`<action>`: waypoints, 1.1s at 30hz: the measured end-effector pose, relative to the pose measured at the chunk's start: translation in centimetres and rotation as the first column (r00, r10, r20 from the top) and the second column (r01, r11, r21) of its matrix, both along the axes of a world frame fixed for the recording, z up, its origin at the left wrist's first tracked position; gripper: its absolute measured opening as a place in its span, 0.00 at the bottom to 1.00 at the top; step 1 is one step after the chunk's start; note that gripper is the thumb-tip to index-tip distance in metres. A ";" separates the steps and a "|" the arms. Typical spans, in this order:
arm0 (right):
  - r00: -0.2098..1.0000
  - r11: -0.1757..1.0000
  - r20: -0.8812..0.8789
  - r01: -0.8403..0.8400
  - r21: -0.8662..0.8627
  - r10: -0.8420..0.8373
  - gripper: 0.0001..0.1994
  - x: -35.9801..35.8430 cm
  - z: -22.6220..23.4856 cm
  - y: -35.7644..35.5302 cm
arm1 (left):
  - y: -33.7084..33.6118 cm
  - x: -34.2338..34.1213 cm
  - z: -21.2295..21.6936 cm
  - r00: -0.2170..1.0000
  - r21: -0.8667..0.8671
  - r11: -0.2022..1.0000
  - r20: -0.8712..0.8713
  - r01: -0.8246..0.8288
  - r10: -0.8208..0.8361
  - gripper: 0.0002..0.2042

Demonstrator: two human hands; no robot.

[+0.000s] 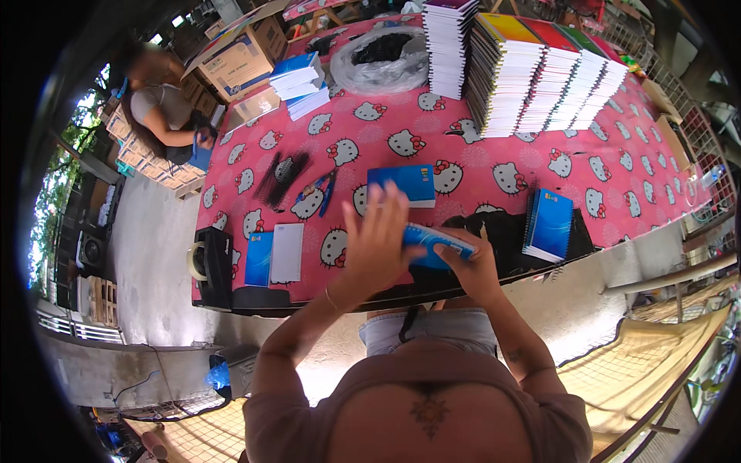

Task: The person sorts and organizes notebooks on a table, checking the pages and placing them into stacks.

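Within the right hand, finds one blue notebook gripped by its right end, with thumb laid over the cover. At the opposite end of that notebook, finds the left hand raised, blurred, with fingers extended and nothing grasped; cannot tell whether touching. Judged sound practice: anchor firmly with the right, bring the left palm level against the cover, apply pressure evenly and spare the corners from bending. Advise checking edges for squareness before releasing. Just beyond the left hand, notes a second blue notebook lying flat; advise leaving clearance there to avoid knocking. Left of the left hand and slightly beyond, records a blue-handled tool, then black coils. Nearer and farther left, records a white sheet, a blue cover and a tape dispenser. Right of the right hand, past a dark covering, records spiral-bound notebooks. Well ahead of both hands, records tall notebook stacks.
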State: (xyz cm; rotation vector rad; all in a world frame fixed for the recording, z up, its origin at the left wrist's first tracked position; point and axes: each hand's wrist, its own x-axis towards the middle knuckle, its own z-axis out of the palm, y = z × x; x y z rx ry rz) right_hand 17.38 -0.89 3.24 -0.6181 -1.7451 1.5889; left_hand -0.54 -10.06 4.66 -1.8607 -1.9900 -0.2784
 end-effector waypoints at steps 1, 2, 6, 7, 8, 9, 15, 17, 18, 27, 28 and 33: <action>1.000 1.000 0.001 0.007 -0.020 -0.007 0.12 0.4 -0.3 0.0 | -1.5 1.1 -2.2 0.998 0.002 0.998 0.026 0.065 -0.065 0.43; 1.000 0.999 -0.008 0.019 -0.035 -0.019 0.12 0.6 -0.5 0.1 | -2.5 2.5 -2.2 0.990 0.008 0.991 0.040 0.136 -0.136 0.43; 0.997 0.998 0.066 -0.051 0.025 0.049 0.13 0.3 0.1 0.0 | 0.9 -0.1 0.5 1.000 -0.005 1.000 0.011 0.015 -0.015 0.46; 0.998 1.000 0.061 -0.023 -0.007 0.024 0.13 0.6 -0.2 0.1 | 1.4 -0.4 0.7 0.998 0.060 0.998 -0.069 0.008 -0.004 0.47; 0.998 0.999 0.055 0.005 -0.033 -0.003 0.13 0.9 -0.7 0.6 | 0.3 0.9 -1.2 0.991 -0.031 0.991 0.052 0.129 -0.127 0.47; 0.999 0.998 0.040 0.029 -0.058 -0.027 0.14 1.0 -1.1 1.1 | -1.0 1.9 -3.3 0.986 -0.028 0.987 0.061 0.157 -0.156 0.46; 0.995 0.999 0.093 -0.040 0.004 0.040 0.14 0.3 -0.2 0.5 | 1.5 1.0 -0.3 0.994 0.029 0.994 0.044 0.104 -0.105 0.44; 0.994 0.997 0.095 -0.051 0.054 0.046 0.14 0.4 -1.2 1.1 | -0.9 2.0 -3.4 0.964 0.113 0.977 0.176 0.183 -0.201 0.40; 0.997 0.998 0.041 -0.065 0.007 0.065 0.14 0.2 -2.5 0.9 | -1.6 2.3 -4.0 0.959 0.125 0.975 0.196 0.182 -0.204 0.38; 0.972 0.975 0.133 -0.207 0.083 0.195 0.15 -0.8 -6.1 2.0 | 0.3 -1.0 -2.2 0.844 0.096 0.937 0.413 0.334 -0.343 0.11; 0.975 0.977 0.118 -0.197 0.082 0.187 0.15 -0.9 -6.2 1.9 | 0.3 -1.3 -2.2 0.834 0.093 0.931 0.420 0.354 -0.359 0.11; 0.977 0.979 0.107 -0.193 0.060 0.186 0.15 -1.0 -6.5 2.0 | 1.4 -2.3 -2.2 0.767 0.135 0.912 0.503 0.387 -0.399 0.08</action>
